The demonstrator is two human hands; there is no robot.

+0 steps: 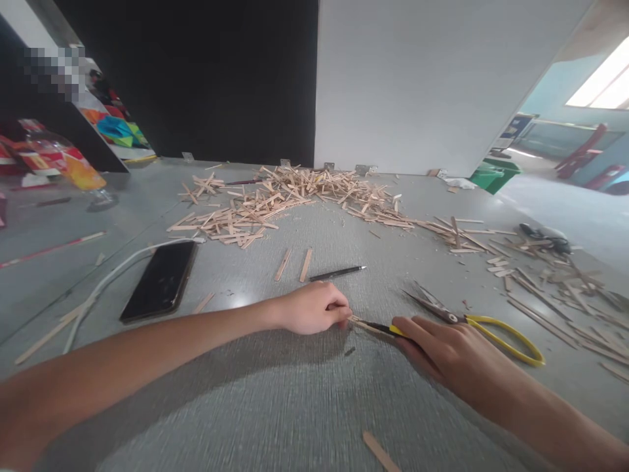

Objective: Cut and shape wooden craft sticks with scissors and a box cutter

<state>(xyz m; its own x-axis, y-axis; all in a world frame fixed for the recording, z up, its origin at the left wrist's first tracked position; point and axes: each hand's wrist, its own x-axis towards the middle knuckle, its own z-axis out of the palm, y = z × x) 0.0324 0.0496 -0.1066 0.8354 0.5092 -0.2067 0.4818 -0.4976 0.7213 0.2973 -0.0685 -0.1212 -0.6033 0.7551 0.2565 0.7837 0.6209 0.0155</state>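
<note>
My left hand (314, 308) is closed, its fingertips pinching one end of a thin wooden stick (361, 322) that lies flat on the grey table (275, 406). My right hand (442, 351) is closed round a yellow-and-black cutter (388, 328), whose tip rests against that stick. Yellow-handled scissors (472, 321) lie just beyond my right hand. A black pencil (338, 273) lies a little farther out, above my left hand.
A big heap of wooden sticks (280, 200) spreads across the far middle, with more scattered sticks (555, 275) to the right. A black phone (160, 280) with a white cable (105, 283) lies at the left. One loose stick (381, 452) lies near the front edge.
</note>
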